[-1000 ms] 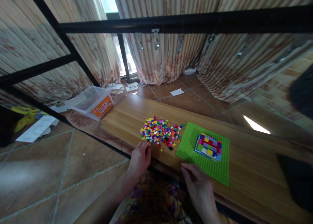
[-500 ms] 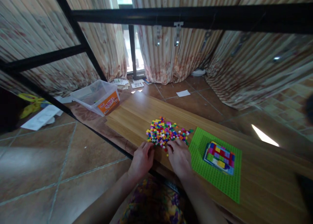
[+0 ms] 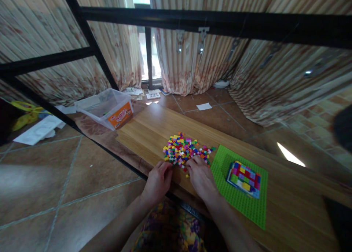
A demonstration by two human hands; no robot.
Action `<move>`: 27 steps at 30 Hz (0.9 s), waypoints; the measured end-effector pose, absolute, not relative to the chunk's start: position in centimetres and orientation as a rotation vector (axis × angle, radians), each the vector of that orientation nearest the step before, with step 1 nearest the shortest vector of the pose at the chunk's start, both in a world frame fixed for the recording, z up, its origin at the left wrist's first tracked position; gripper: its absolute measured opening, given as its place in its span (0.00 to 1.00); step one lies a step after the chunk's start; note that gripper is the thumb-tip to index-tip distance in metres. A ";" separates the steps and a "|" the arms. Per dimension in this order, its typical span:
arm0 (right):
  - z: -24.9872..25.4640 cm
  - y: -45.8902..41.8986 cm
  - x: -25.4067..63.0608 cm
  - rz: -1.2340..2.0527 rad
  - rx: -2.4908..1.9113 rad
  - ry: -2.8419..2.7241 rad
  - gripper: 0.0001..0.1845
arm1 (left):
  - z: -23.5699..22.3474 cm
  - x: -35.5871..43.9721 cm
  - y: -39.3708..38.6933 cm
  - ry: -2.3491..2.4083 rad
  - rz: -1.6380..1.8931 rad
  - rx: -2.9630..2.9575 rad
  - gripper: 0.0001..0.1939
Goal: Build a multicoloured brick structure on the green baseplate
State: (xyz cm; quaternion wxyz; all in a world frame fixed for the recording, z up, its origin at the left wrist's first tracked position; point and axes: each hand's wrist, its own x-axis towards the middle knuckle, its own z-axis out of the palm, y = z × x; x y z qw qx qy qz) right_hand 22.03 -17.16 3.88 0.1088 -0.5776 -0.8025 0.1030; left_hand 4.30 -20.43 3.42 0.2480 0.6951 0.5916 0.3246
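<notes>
A loose pile of small colourful building bricks [image 3: 183, 149] lies on the wooden table top. At its near left edge is my left hand [image 3: 158, 180], fingers curled in; whatever they may hold is hidden. My right hand [image 3: 200, 175] rests at the near right side of the pile, its bent fingertips among the bricks, and I cannot make out what is between them. To the right, a green baseplate [image 3: 247, 210] carries a low rectangular block [image 3: 244, 178] built of multicoloured bricks.
A clear plastic bin [image 3: 106, 107] with an orange label stands past the table's left end. Black metal bars [image 3: 192, 19] cross above the table [image 3: 154, 121]. Papers [image 3: 204, 106] lie on the tiled floor, and striped curtains [image 3: 181, 65] hang behind.
The view has shifted slightly, so the table and baseplate sit a little further left. Both hands stay at the pile's near edge, with only small finger movement.
</notes>
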 end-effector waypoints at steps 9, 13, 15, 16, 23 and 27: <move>4.5 -17.6 22.7 0.531 -1.567 -2.036 0.13 | 4.0 5.1 -20.7 1.540 0.959 1.686 0.09; 5.2 -19.2 22.5 0.923 -1.351 -1.485 0.13 | 5.2 7.0 -20.5 1.281 0.972 1.172 0.11; 5.4 -20.2 22.2 1.055 -1.277 -1.259 0.13 | 6.0 8.0 -20.4 1.074 0.945 0.857 0.14; 5.5 -20.7 22.1 1.094 -1.249 -1.179 0.13 | 6.4 8.6 -20.4 0.986 0.932 0.736 0.15; 4.9 -22.0 22.6 1.166 -1.233 -0.918 0.12 | 7.6 10.7 -20.6 0.899 0.910 0.497 0.15; 5.0 -22.1 23.0 1.056 -1.315 -0.908 0.09 | 7.1 11.2 -20.8 1.054 0.961 0.824 0.13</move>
